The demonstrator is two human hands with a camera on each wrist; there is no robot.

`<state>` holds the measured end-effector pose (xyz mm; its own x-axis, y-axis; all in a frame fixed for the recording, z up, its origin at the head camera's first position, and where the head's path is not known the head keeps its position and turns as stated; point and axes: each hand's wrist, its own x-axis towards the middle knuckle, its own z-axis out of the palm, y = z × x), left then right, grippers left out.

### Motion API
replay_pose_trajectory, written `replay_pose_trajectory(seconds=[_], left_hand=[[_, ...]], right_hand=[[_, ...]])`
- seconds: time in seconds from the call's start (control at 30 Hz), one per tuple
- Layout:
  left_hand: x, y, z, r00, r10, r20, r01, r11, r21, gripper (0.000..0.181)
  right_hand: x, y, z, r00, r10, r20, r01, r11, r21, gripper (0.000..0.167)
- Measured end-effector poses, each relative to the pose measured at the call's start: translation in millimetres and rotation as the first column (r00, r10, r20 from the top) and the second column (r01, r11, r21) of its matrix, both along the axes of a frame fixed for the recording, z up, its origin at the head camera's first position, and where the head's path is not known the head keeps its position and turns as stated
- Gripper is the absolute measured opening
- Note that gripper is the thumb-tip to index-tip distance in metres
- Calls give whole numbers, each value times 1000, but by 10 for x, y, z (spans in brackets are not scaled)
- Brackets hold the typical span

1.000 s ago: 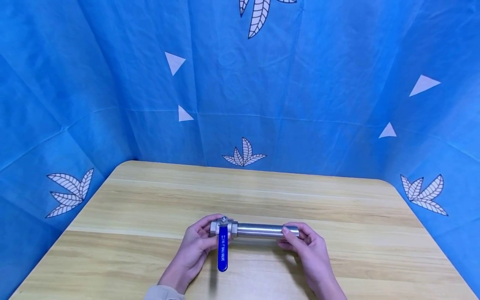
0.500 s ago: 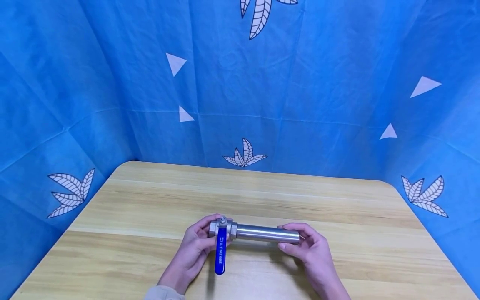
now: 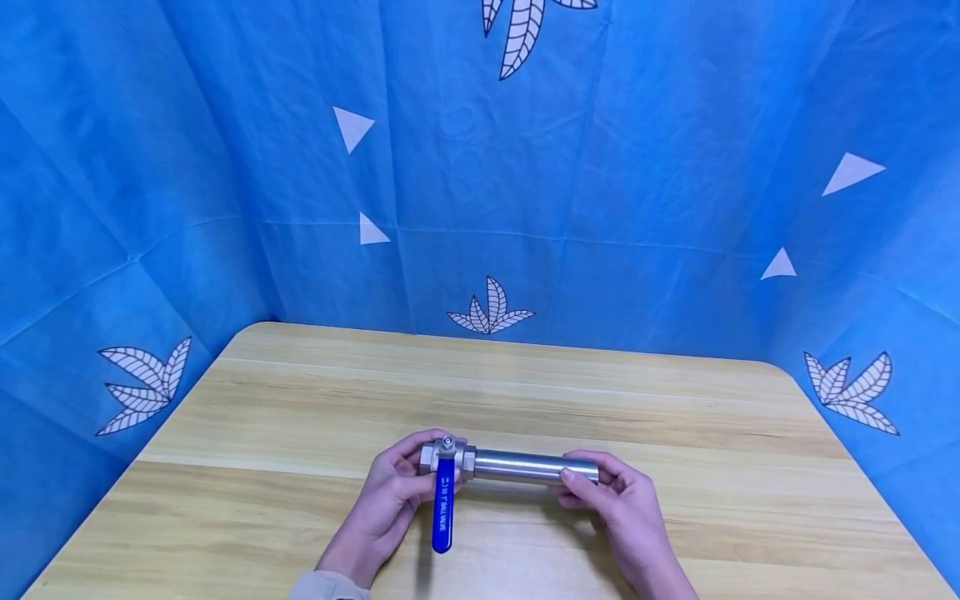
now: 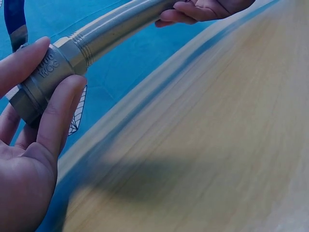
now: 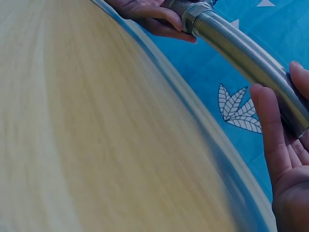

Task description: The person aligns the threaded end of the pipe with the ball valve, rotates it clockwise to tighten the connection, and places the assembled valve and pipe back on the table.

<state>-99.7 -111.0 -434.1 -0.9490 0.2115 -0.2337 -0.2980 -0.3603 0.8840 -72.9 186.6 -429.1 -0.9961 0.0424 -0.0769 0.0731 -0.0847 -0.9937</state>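
My left hand grips the steel body of a ball valve, its fingers and thumb on either side. The valve's blue lever handle points toward me in the head view. From the valve's right side runs a straight steel pipe. A few threads show beside the valve's hex end in the left wrist view. My right hand pinches the pipe near its free end, thumb on the near side and fingers behind. Valve and pipe are held above the table, roughly level.
A wood-grain table with rounded far corners lies under the hands. Blue cloth with white leaf and triangle prints hangs behind the table and at both sides.
My right thumb dropped off the pipe's top to below its near side, then came back up onto the pipe. The lever has tilted slightly. My left hand stays on the valve.
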Motion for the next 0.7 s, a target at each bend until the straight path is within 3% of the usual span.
replay_pose_trajectory(seconds=[0.17, 0.4, 0.7], left_hand=[[-3, -3, -2, 1000, 0, 0, 0, 1000, 11, 65], [-2, -14, -8, 1000, -5, -3, 5, 1000, 19, 63], [1, -7, -11, 1000, -16, -6, 16, 1000, 14, 67]], right_hand=[[2, 12, 8, 1000, 20, -8, -20, 1000, -2, 37], [22, 56, 10, 974, 179, -141, -178, 984, 21, 58], [14, 50, 14, 994, 86, -73, -82, 995, 59, 49]])
